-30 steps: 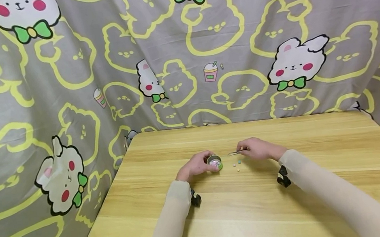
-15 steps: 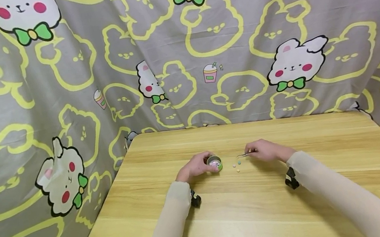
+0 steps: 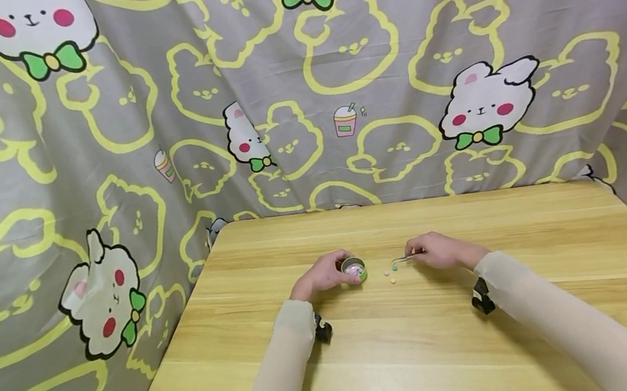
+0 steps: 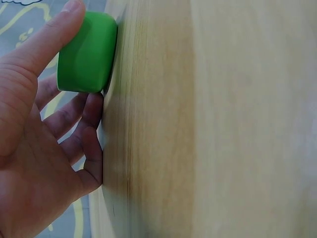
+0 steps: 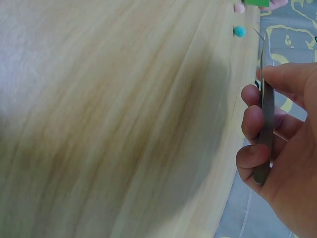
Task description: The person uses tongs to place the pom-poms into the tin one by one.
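My left hand point(image 3: 325, 273) holds a small round green tin point(image 3: 362, 275) on the table, thumb on its near side. Inside the tin lie small pale pieces, too small to make out. The left wrist view shows the tin's smooth green wall point(image 4: 86, 54). Between thumb and fingers, my right hand point(image 3: 440, 251) grips metal tweezers point(image 5: 267, 114) with bent, slightly parted tips. Those tips stand close to a teal ball point(image 5: 239, 31), with a small gap in the right wrist view. A pink ball point(image 3: 386, 273) and a yellowish ball point(image 3: 393, 281) lie just beside it.
A pale wooden table point(image 3: 375, 362) spreads under both hands. Grey curtains point(image 3: 269, 60) with a yellow cartoon print hang behind it and at both sides. Each wrist carries a black camera, one of them the left wrist camera point(image 3: 322, 328).
My right hand first moved rightward with the tweezers, then the tips came down and slightly nearer the teal ball. My left hand and the tin have stayed put.
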Demonstrator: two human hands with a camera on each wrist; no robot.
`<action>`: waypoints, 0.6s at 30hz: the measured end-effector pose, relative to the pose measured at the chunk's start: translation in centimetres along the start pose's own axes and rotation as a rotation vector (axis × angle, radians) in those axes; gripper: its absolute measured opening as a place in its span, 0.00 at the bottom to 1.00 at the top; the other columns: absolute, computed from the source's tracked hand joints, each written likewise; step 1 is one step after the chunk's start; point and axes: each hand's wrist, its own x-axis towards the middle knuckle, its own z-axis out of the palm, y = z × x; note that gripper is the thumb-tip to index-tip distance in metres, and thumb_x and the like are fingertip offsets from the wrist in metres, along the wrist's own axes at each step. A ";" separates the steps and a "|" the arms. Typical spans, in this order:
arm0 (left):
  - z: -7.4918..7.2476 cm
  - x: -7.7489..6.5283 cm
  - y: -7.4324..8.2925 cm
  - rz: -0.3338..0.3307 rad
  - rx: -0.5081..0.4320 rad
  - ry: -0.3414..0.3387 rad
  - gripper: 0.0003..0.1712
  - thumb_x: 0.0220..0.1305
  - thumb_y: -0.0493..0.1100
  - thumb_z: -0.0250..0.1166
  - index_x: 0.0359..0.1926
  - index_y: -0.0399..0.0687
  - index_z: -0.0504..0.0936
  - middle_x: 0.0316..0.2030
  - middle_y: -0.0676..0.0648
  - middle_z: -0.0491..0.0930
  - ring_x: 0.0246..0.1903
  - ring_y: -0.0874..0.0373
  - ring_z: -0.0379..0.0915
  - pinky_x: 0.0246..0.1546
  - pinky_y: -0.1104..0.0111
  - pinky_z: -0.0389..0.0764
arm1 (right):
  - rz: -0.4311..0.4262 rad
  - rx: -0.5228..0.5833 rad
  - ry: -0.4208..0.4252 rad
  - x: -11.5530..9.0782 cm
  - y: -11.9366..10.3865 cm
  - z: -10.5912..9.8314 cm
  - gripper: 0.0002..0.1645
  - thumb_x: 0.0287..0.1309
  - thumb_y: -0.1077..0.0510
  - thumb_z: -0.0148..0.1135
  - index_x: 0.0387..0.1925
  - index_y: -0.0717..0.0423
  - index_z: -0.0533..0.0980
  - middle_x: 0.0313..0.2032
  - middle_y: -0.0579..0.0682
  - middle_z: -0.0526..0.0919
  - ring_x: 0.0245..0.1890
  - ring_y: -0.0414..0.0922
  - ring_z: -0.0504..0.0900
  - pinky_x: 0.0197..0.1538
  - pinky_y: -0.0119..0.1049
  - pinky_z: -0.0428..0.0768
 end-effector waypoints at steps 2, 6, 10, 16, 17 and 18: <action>0.0 0.0 0.0 0.002 -0.004 0.000 0.27 0.52 0.52 0.73 0.53 0.53 0.76 0.41 0.56 0.77 0.41 0.61 0.72 0.45 0.67 0.72 | 0.006 0.000 0.000 0.0 0.1 0.1 0.07 0.62 0.63 0.57 0.38 0.50 0.79 0.37 0.46 0.81 0.37 0.43 0.77 0.41 0.43 0.74; 0.1 0.0 -0.1 0.001 -0.013 -0.001 0.27 0.52 0.52 0.73 0.53 0.53 0.76 0.41 0.55 0.76 0.41 0.61 0.71 0.44 0.66 0.72 | 0.012 -0.004 -0.013 0.0 0.1 0.2 0.07 0.63 0.63 0.57 0.38 0.50 0.79 0.37 0.46 0.81 0.36 0.42 0.76 0.40 0.42 0.74; 0.1 0.0 -0.1 -0.004 -0.021 0.000 0.27 0.52 0.51 0.73 0.53 0.53 0.76 0.41 0.55 0.76 0.41 0.61 0.71 0.44 0.66 0.72 | 0.003 -0.009 -0.011 -0.1 0.0 0.2 0.07 0.62 0.63 0.57 0.38 0.51 0.79 0.36 0.46 0.81 0.35 0.42 0.76 0.39 0.42 0.74; 0.0 0.1 -0.2 0.000 -0.029 -0.002 0.27 0.53 0.51 0.72 0.53 0.53 0.76 0.42 0.55 0.76 0.41 0.61 0.72 0.43 0.67 0.72 | -0.017 -0.015 0.002 0.1 0.1 0.5 0.07 0.61 0.63 0.57 0.38 0.51 0.79 0.36 0.46 0.81 0.36 0.43 0.78 0.41 0.42 0.75; 0.0 0.1 -0.2 0.002 -0.029 -0.002 0.27 0.53 0.51 0.73 0.53 0.53 0.76 0.41 0.55 0.76 0.41 0.61 0.72 0.43 0.67 0.72 | -0.017 -0.016 0.001 0.2 0.1 0.6 0.07 0.61 0.63 0.57 0.38 0.52 0.79 0.36 0.46 0.81 0.36 0.43 0.78 0.41 0.43 0.75; 0.0 0.1 -0.2 0.003 -0.029 -0.003 0.27 0.52 0.51 0.72 0.53 0.53 0.76 0.41 0.55 0.76 0.41 0.61 0.72 0.43 0.67 0.72 | -0.016 -0.014 0.000 0.2 0.1 0.6 0.07 0.62 0.63 0.57 0.38 0.52 0.79 0.36 0.46 0.81 0.36 0.43 0.78 0.41 0.43 0.75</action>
